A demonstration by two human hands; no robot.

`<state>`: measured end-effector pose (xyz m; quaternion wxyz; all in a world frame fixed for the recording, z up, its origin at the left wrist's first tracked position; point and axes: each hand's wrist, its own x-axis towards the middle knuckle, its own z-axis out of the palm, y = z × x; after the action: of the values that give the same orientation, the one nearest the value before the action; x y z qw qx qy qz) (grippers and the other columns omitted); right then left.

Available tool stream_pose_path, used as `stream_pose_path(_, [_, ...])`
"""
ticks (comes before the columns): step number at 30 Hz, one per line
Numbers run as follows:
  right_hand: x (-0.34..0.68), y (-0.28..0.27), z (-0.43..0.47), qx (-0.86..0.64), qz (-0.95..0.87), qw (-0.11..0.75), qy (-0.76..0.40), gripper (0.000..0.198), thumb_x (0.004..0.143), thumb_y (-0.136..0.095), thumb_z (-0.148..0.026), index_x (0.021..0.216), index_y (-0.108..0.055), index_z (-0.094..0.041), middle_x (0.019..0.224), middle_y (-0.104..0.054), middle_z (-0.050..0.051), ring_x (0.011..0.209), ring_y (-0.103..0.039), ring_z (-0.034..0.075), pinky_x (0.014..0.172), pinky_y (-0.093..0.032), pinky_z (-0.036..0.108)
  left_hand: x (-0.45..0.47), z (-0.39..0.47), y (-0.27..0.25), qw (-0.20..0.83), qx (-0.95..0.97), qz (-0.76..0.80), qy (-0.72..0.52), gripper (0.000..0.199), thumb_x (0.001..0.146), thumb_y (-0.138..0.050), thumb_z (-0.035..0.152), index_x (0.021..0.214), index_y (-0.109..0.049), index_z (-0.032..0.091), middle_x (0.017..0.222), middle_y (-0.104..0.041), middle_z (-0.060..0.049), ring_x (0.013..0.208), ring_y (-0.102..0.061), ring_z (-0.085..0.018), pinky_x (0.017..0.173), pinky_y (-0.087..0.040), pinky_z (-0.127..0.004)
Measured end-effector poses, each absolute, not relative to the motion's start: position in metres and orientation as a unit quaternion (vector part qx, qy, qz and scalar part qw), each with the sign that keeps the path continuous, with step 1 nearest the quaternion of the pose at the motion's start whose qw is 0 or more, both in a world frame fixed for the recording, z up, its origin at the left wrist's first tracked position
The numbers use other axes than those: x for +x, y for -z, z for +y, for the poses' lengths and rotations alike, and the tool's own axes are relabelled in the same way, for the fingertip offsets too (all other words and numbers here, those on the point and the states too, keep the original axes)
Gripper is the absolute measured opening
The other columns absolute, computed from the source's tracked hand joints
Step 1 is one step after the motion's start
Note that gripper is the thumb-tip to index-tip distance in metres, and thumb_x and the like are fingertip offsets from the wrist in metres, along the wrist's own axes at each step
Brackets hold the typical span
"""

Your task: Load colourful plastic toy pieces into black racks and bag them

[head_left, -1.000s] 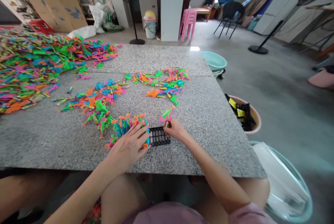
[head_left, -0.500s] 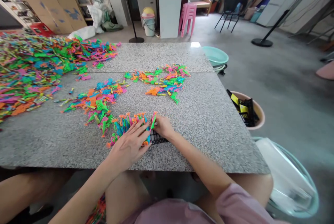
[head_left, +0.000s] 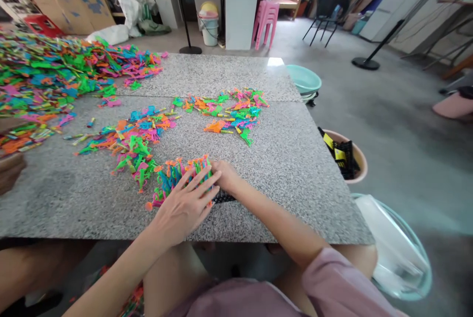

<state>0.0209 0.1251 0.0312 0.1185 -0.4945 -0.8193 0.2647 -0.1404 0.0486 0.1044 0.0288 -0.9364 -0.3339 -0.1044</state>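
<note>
A packed row of small bright plastic toys (head_left: 170,179) with orange round ends stands in a black mesh basket (head_left: 223,195); only the basket's right end shows. My left hand (head_left: 185,203) lies across the row from the front, its fingers outstretched and spread over the toys. At the row's right end, my right hand (head_left: 223,177) is closed, its fingertips on a green toy (head_left: 207,160); my left fingers partly cover that spot. Just left of the row, a loose heap of similar toys (head_left: 138,152) spreads over the speckled stone table (head_left: 281,169).
Another cluster of toys (head_left: 236,112) lies farther back, and a large pile (head_left: 55,68) fills the table's far left. Another person's hand (head_left: 11,171) is at the left edge. Beside the table's right edge stand a pink tub (head_left: 362,159) of black baskets and a teal basin (head_left: 421,258).
My right hand has brought the pink-and-green toy left against the row's end. My left fingers now reach over beside my right fingertips. Another person's hand has appeared at left. The view shifted slightly.
</note>
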Motion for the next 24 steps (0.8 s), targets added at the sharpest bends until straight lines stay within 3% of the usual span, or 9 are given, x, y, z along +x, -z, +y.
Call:
stream_pose_path(4, [0.055, -0.037, 0.153, -0.447, -0.846, 0.134, -0.258, 0.034, 0.079, -0.069, -0.015, 0.113, -0.064, -0.017, 0.108, -0.071, 0.006, 0.099, -0.064, 0.019, 0.090, -0.046, 0.029, -0.138, 0.053, -0.105, 0.019, -0.935, -0.342, 0.095, 0.027, 0.093, -0.053, 0.021, 0.115, -0.067, 0.016, 0.133, -0.064, -0.010, 0.140, -0.041, -0.030, 0.117, -0.033, -0.053])
stream_pose_path(8, [0.101, -0.028, 0.162, -0.626, -0.762, 0.141, -0.093, 0.028, 0.095, -0.050, -0.019, 0.120, -0.062, -0.013, 0.127, -0.062, 0.016, 0.117, -0.055, 0.024, 0.105, -0.037, 0.040, -0.138, 0.055, -0.107, 0.002, -0.935, -0.346, 0.080, 0.022, 0.092, -0.055, 0.020, 0.109, -0.068, 0.015, 0.129, -0.065, -0.010, 0.140, -0.041, -0.030, 0.112, -0.043, -0.047])
stream_pose_path(11, [0.106, -0.017, 0.140, -0.629, -0.774, 0.062, -0.025, 0.030, 0.098, -0.041, -0.019, 0.114, -0.064, -0.009, 0.119, -0.063, 0.019, 0.116, -0.053, 0.028, 0.100, -0.039, 0.040, -0.141, 0.054, -0.107, 0.003, -0.936, -0.340, 0.086, 0.023, 0.094, -0.053, 0.022, 0.112, -0.067, 0.018, 0.138, -0.059, -0.010, 0.141, -0.041, -0.030, 0.110, -0.045, -0.048])
stream_pose_path(14, [0.098, -0.018, 0.125, -0.610, -0.792, 0.022, -0.008, 0.028, 0.097, -0.040, -0.016, 0.110, -0.065, -0.013, 0.108, -0.066, 0.016, 0.106, -0.057, 0.027, 0.089, -0.044, 0.037, -0.142, 0.053, -0.105, 0.020, -0.935, -0.341, 0.095, 0.027, 0.095, -0.052, 0.023, 0.117, -0.065, 0.019, 0.148, -0.049, -0.012, 0.143, -0.037, -0.031, 0.109, -0.045, -0.050])
stream_pose_path(19, [0.102, -0.039, 0.174, -0.507, -0.862, 0.012, 0.023, 0.032, 0.096, -0.039, -0.009, 0.119, -0.061, -0.016, 0.123, -0.062, 0.014, 0.108, -0.056, 0.022, 0.088, -0.044, 0.033, -0.137, 0.054, -0.108, 0.023, -0.934, -0.347, 0.079, 0.025, 0.095, -0.049, 0.021, 0.112, -0.066, 0.014, 0.136, -0.061, -0.013, 0.144, -0.037, -0.027, 0.116, -0.038, -0.045])
stream_pose_path(24, [0.133, -0.048, 0.212, -0.390, -0.919, -0.030, -0.048, 0.025, 0.092, -0.044, -0.003, 0.091, -0.066, -0.013, 0.102, -0.067, 0.013, 0.102, -0.058, 0.019, 0.089, -0.042, 0.029, -0.133, 0.051, -0.116, 0.017, -0.933, -0.354, 0.066, 0.024, 0.096, -0.046, 0.021, 0.108, -0.066, 0.016, 0.132, -0.064, -0.011, 0.142, -0.040, -0.023, 0.117, -0.037, -0.043])
